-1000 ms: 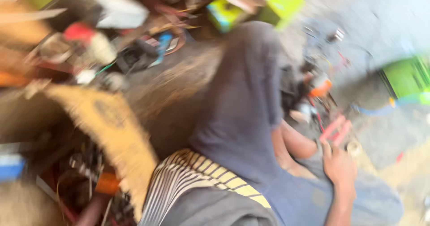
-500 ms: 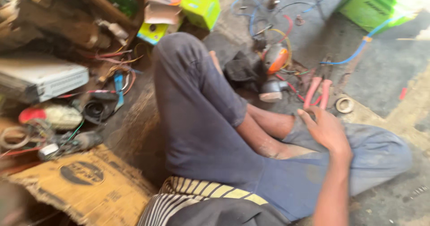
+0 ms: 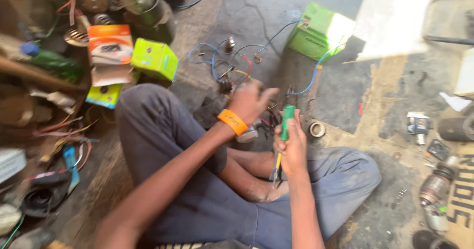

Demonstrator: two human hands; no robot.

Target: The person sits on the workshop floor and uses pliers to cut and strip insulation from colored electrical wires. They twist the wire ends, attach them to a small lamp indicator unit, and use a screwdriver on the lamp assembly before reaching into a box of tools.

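While our right hand grips the green-handled screwdriver upright above our lap, our left hand closes over a small part on the floor; the stiff, light tool suits a handle grip.

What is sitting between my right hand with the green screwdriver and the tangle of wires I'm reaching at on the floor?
Your left hand does: it lies in front of the right hand and covers part of the wires. The green-handled screwdriver is held upright, tip down toward your lap, away from the wires. Nothing else visible blocks the way.
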